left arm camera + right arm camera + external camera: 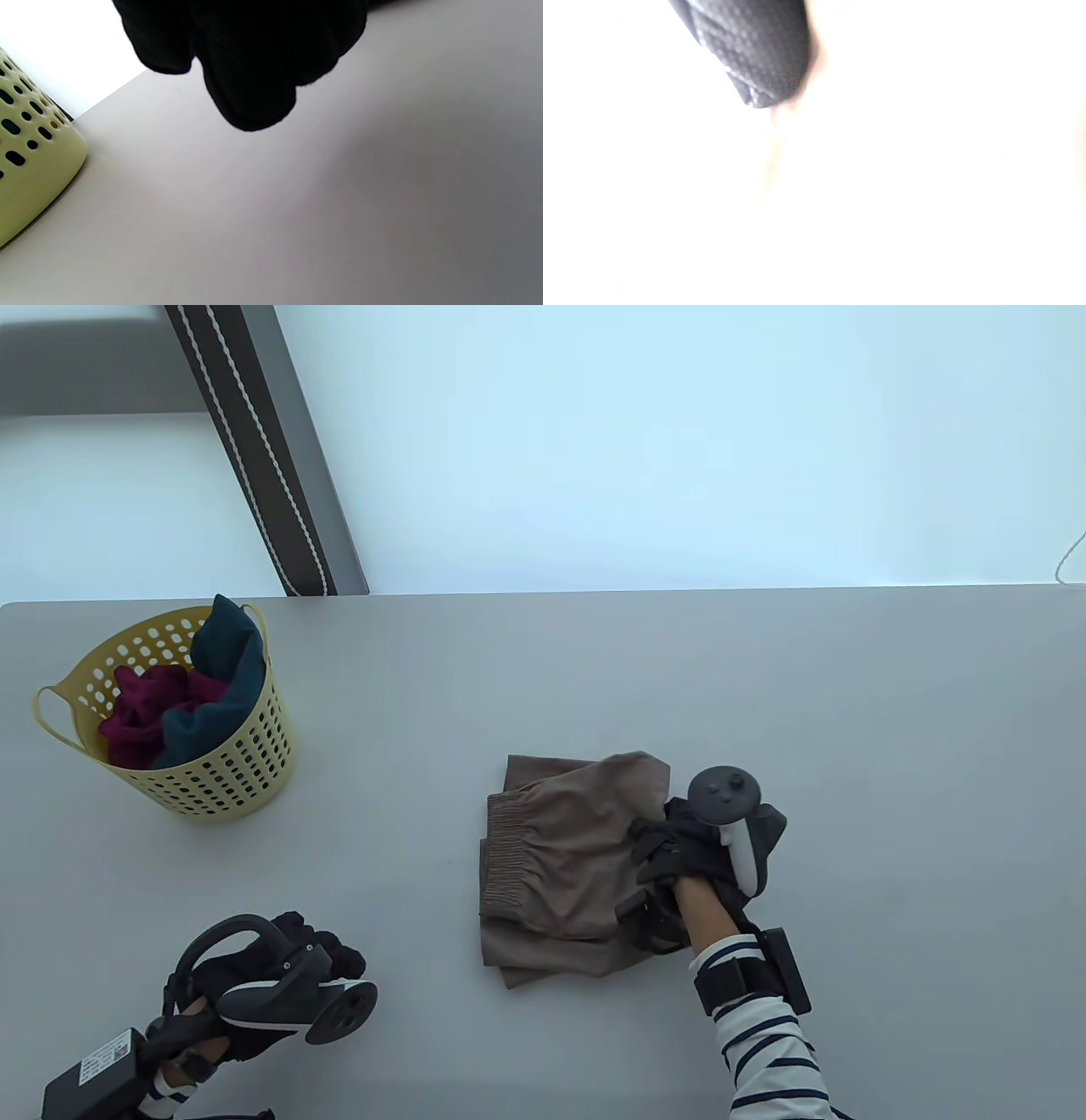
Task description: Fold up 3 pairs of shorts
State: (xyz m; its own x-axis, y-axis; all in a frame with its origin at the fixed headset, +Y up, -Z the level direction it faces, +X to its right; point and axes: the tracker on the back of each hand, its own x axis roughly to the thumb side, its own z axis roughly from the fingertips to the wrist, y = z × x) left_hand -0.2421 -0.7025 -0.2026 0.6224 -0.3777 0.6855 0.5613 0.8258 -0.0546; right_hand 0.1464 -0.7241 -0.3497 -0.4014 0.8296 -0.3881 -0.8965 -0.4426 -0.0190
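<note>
Item: brown shorts [568, 857], folded into a compact stack, laid on the grey bench [764, 712] a little right of the middle and toward the near edge. The elastic waistband is turned to the left side of the stack; lower layers of cloth are seen projecting at the far left corner and along the near edge.

Right hand [679, 857]: placed at the right edge of the brown shorts, in contact with the cloth, its gloved fingers [649, 840] laid onto the top layer. Whether the cloth is pinched or merely pressed cannot be told from the table view; the right wrist view is washed out to white and only one blurred fingertip [763, 55] is shown. A striped sleeve [768, 1052] is seen behind the wrist.

Left hand [280, 967]: held near the near left corner of the bench, well apart from the brown shorts, with nothing held. Its fingers [250, 63] are seen loosely curled, hanging above bare bench in the left wrist view.

Yellow basket [221, 763]: perforated plastic, stood at the far left of the bench, well apart from both hands. Two further garments are contained in it: dark teal shorts [216, 678], risen above the rim, and magenta shorts [140, 712] beside them to the left. The basket wall [29, 169] is also seen at the left margin of the left wrist view.
</note>
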